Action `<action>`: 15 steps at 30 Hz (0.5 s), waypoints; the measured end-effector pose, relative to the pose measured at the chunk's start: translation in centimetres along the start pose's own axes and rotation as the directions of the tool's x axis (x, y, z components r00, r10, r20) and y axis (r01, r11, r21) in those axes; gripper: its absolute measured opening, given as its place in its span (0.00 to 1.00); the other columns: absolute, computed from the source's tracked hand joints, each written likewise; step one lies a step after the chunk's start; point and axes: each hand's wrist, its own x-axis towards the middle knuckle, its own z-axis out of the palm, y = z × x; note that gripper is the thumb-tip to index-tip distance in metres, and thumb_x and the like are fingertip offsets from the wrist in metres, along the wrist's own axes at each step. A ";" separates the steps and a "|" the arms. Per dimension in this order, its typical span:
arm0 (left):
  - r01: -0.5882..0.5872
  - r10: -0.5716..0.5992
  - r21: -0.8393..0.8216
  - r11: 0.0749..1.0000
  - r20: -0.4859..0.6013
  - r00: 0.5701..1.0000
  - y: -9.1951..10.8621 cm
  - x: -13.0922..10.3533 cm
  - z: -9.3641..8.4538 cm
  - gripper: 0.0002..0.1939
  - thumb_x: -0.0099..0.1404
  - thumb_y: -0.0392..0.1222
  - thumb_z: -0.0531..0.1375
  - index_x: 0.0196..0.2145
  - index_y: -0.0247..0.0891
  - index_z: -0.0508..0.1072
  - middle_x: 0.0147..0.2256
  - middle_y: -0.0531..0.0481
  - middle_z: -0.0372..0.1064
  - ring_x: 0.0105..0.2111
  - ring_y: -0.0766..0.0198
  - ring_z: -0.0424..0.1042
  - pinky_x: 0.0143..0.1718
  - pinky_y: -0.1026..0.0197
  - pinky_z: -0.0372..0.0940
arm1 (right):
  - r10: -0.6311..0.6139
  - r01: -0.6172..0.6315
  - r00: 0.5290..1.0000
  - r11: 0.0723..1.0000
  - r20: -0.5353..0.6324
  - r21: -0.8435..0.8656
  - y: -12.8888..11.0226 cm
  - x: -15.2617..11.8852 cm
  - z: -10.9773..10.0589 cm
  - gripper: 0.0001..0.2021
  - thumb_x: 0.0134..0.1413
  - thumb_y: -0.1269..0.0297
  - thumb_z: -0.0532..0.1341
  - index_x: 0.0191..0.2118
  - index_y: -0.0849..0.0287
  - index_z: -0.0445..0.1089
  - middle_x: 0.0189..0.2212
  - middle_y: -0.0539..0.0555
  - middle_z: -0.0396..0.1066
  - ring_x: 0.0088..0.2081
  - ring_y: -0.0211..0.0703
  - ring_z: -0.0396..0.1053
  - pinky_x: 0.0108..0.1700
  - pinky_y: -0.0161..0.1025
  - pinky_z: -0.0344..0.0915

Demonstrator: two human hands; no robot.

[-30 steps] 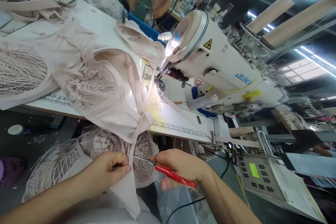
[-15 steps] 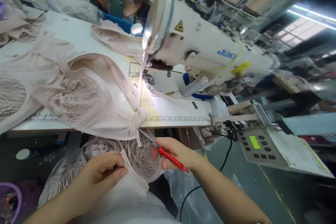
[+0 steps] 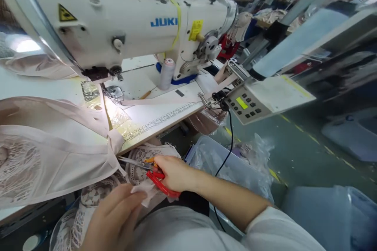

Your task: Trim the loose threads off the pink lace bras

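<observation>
Beige fabric and lace make up the garment (image 3: 63,160) that lies across the left of the white tabletop (image 3: 147,114), its lower part reaching past the front edge. That edge slants up to the right, and the scissors (image 3: 159,183) are just below it, blades pointing left, tips close under the garment's knotted strap end (image 3: 115,141). The right hand (image 3: 174,172) is closed round their red handles. The left hand (image 3: 114,213), blurred, is curled with thumb and fingers together on a pale cloth end (image 3: 147,191), near the handles. More lace (image 3: 98,192) sits below the edge, leaving little room around the blades; to the right, past the forearm, the floor (image 3: 303,145) opens out, and a black cable (image 3: 231,137) hangs down behind that arm.

Counted: two hands, one pair of scissors, one sewing machine (image 3: 132,19) in full view, one thread cone (image 3: 167,74) beside its base, one control panel (image 3: 244,106), and two clear plastic bins, one near the forearm (image 3: 203,157), one at lower right (image 3: 321,215).
</observation>
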 end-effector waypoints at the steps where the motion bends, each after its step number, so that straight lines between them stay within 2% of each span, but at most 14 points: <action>1: -0.064 0.063 0.017 0.998 0.018 0.998 0.2 0.0 0.3 0.10 0.66 0.35 0.52 0.35 0.42 0.73 0.30 0.51 0.77 0.30 0.67 0.77 0.33 0.72 0.70 | 0.019 -0.019 1.000 1.000 -0.019 -0.002 0.3 0.2 0.2 0.16 0.37 0.74 0.66 0.26 0.56 0.55 0.23 0.44 0.55 0.24 0.35 0.52 0.24 0.32 0.47; 3: -0.133 0.132 0.031 0.991 0.039 0.991 0.4 -0.1 0.7 0.10 0.67 0.34 0.51 0.36 0.41 0.71 0.30 0.49 0.77 0.30 0.67 0.77 0.33 0.71 0.70 | 0.028 -0.027 0.999 0.999 -0.021 0.026 0.8 0.5 0.6 0.17 0.36 0.75 0.66 0.27 0.57 0.56 0.24 0.45 0.56 0.26 0.36 0.54 0.25 0.32 0.48; 4: -0.099 0.097 0.038 0.994 0.051 0.994 0.4 -0.2 0.8 0.09 0.67 0.35 0.51 0.36 0.42 0.71 0.30 0.50 0.77 0.30 0.66 0.78 0.33 0.70 0.71 | 0.019 -0.018 1.000 0.999 -0.007 0.036 1.1 0.5 0.7 0.16 0.36 0.74 0.67 0.27 0.57 0.56 0.25 0.45 0.57 0.26 0.36 0.55 0.25 0.32 0.49; 5: -0.036 0.033 0.049 0.998 0.058 0.998 0.2 -0.3 0.8 0.09 0.67 0.37 0.51 0.36 0.43 0.70 0.30 0.51 0.77 0.30 0.65 0.78 0.33 0.70 0.71 | 0.000 -0.001 1.000 0.998 0.018 0.067 1.4 0.3 0.7 0.15 0.38 0.73 0.67 0.27 0.57 0.57 0.25 0.45 0.59 0.26 0.35 0.56 0.26 0.31 0.51; 7: 0.168 -0.171 0.073 0.983 0.035 0.985 -0.3 -0.9 0.7 0.07 0.67 0.41 0.52 0.37 0.44 0.70 0.31 0.53 0.77 0.30 0.64 0.78 0.33 0.68 0.72 | -0.064 0.048 0.996 0.969 0.058 0.242 1.9 -0.2 0.8 0.13 0.42 0.68 0.67 0.30 0.57 0.60 0.25 0.45 0.60 0.26 0.34 0.57 0.26 0.31 0.54; 8: 0.294 -0.294 0.071 0.953 -0.004 0.956 -0.6 -1.2 0.7 0.06 0.66 0.43 0.54 0.37 0.45 0.69 0.31 0.54 0.77 0.30 0.63 0.79 0.33 0.68 0.72 | -0.105 0.074 0.992 0.928 0.064 0.365 2.2 -0.5 0.8 0.14 0.42 0.63 0.68 0.31 0.57 0.61 0.25 0.45 0.60 0.25 0.34 0.57 0.27 0.31 0.55; 9: 0.416 -0.414 0.044 0.908 -0.050 0.909 -0.9 -1.5 0.8 0.05 0.65 0.45 0.55 0.37 0.45 0.69 0.30 0.54 0.77 0.29 0.63 0.79 0.32 0.67 0.73 | -0.142 0.098 0.988 0.870 0.056 0.483 2.5 -0.8 0.9 0.18 0.40 0.58 0.69 0.32 0.58 0.61 0.24 0.45 0.60 0.25 0.34 0.57 0.27 0.31 0.56; 11: 0.601 -0.606 -0.082 0.795 -0.134 0.784 -1.2 -2.1 1.0 0.08 0.61 0.48 0.60 0.35 0.44 0.67 0.27 0.55 0.77 0.25 0.63 0.78 0.26 0.67 0.72 | -0.170 0.120 0.985 0.758 0.016 0.642 2.9 -1.2 1.4 0.26 0.31 0.51 0.73 0.32 0.58 0.61 0.24 0.45 0.59 0.25 0.35 0.56 0.27 0.33 0.56; 13: 0.690 -0.724 -0.223 0.689 -0.161 0.671 -1.4 -2.4 1.2 0.13 0.56 0.50 0.63 0.34 0.43 0.66 0.24 0.56 0.76 0.21 0.64 0.76 0.21 0.68 0.71 | -0.124 0.096 0.992 0.736 -0.006 0.670 3.1 -1.4 2.1 0.29 0.27 0.49 0.74 0.30 0.58 0.59 0.23 0.44 0.59 0.24 0.34 0.55 0.26 0.33 0.55; 15: 0.722 -0.784 -0.315 0.616 -0.157 0.600 -1.4 -2.5 1.3 0.16 0.54 0.50 0.65 0.35 0.42 0.65 0.24 0.55 0.76 0.21 0.63 0.76 0.22 0.68 0.71 | -0.058 0.063 0.998 0.742 -0.029 0.668 3.0 -1.4 2.7 0.27 0.33 0.47 0.72 0.29 0.58 0.58 0.22 0.44 0.57 0.23 0.32 0.52 0.25 0.32 0.52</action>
